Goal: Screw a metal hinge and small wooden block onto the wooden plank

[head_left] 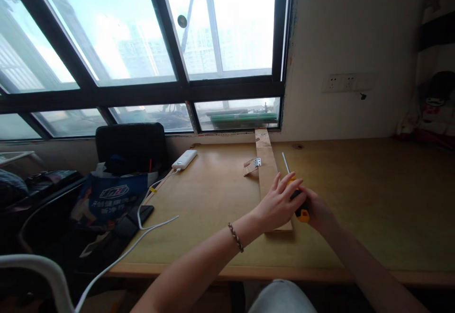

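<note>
A screwdriver (302, 213) with a yellow and black handle is held above the table, its metal shaft pointing up and away from me. My right hand (318, 211) is closed around the handle from the right side. Across the handle's upper part lie the stretched, spread fingers of my left hand (279, 204), touching it. Beneath my hands runs a long wooden board (267, 164), reaching from the window sill towards me. At its left edge is a small metal hinge (257, 162), with a small wooden piece (249, 167) on its other leaf, sticking out leftward.
The yellowish table (213, 228) meets the wall and window at the back. A white power bank (184, 160) with a white cable (142, 209) lies at its left edge. Left of the table stand a black chair (131, 147) and a blue bag (113, 197). Wall sockets (348, 83) are at right.
</note>
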`<action>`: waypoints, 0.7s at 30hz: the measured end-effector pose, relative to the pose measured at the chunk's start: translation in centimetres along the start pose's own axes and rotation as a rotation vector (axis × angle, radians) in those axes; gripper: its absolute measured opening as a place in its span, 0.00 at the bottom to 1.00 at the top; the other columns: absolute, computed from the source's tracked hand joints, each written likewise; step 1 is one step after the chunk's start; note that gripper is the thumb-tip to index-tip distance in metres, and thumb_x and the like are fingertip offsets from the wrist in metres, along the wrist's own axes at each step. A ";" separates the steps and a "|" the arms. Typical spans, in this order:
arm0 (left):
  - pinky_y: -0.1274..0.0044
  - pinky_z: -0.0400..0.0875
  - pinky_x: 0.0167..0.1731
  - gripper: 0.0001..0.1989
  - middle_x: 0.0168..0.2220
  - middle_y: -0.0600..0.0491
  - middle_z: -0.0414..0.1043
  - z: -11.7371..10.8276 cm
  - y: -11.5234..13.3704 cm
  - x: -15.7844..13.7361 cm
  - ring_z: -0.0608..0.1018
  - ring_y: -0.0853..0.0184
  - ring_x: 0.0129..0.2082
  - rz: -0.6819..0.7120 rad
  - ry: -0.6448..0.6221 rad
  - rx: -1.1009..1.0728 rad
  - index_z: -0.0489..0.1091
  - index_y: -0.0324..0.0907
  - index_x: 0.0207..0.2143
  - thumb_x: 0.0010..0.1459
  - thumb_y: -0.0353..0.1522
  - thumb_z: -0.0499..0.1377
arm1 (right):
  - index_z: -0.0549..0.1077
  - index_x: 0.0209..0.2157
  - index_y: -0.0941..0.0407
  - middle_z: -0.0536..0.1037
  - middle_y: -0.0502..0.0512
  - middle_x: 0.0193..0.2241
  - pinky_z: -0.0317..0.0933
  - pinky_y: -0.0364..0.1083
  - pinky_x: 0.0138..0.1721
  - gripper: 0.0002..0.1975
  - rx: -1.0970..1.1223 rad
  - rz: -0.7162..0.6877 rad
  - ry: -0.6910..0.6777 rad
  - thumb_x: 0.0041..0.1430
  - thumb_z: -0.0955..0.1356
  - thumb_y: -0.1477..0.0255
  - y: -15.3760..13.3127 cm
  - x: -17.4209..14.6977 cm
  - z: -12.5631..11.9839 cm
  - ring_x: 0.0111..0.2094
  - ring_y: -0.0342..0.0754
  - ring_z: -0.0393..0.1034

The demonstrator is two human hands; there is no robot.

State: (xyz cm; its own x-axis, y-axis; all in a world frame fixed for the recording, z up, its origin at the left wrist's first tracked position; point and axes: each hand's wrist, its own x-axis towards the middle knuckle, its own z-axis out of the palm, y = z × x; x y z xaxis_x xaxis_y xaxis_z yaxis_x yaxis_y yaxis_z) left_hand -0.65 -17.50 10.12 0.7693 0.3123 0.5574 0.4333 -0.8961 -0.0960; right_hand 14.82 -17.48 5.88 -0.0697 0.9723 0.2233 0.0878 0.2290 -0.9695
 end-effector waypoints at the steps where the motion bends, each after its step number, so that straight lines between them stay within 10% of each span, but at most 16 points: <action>1: 0.54 0.46 0.57 0.21 0.58 0.43 0.54 0.1 0.3 -0.4 0.48 0.54 0.62 -0.004 -0.019 0.020 0.61 0.44 0.52 0.54 0.27 0.50 | 0.72 0.34 0.52 0.77 0.57 0.29 0.68 0.49 0.29 0.21 0.052 0.068 0.059 0.56 0.56 0.54 0.1 -0.1 -1.0 0.30 0.51 0.73; 6: 0.53 0.46 0.57 0.25 0.59 0.40 0.53 0.1 -0.5 -3.5 0.48 0.54 0.62 -0.034 -0.091 0.075 0.56 0.40 0.55 0.54 0.26 0.49 | 0.71 0.25 0.56 0.74 0.56 0.22 0.59 0.45 0.20 0.19 -0.398 0.285 0.395 0.46 0.64 0.53 1.7 0.0 -7.8 0.24 0.51 0.69; 10: 0.55 0.51 0.56 0.21 0.55 0.41 0.58 0.7 -3.5 -6.3 0.51 0.56 0.61 -0.038 -0.046 0.082 0.63 0.41 0.49 0.53 0.23 0.48 | 0.73 0.26 0.56 0.76 0.61 0.27 0.54 0.45 0.21 0.21 -0.995 0.443 0.410 0.45 0.63 0.52 3.5 -0.9 -11.3 0.29 0.55 0.70; 21: 0.57 0.55 0.55 0.15 0.50 0.47 0.65 3.5 -7.5 -9.6 0.56 0.60 0.59 -0.094 0.158 0.086 0.68 0.42 0.39 0.53 0.22 0.48 | 0.71 0.39 0.57 0.74 0.63 0.37 0.57 0.47 0.28 0.23 -1.214 0.644 0.390 0.50 0.61 0.55 4.3 -1.2 -11.4 0.37 0.57 0.70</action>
State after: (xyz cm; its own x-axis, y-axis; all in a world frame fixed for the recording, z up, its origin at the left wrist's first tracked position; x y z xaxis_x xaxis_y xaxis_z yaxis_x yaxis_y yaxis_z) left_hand -9.70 -12.64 2.57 0.6433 0.3334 0.6892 0.5430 -0.8333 -0.1038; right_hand 26.61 -17.15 2.60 0.5640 0.8257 -0.0089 0.7939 -0.5451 -0.2695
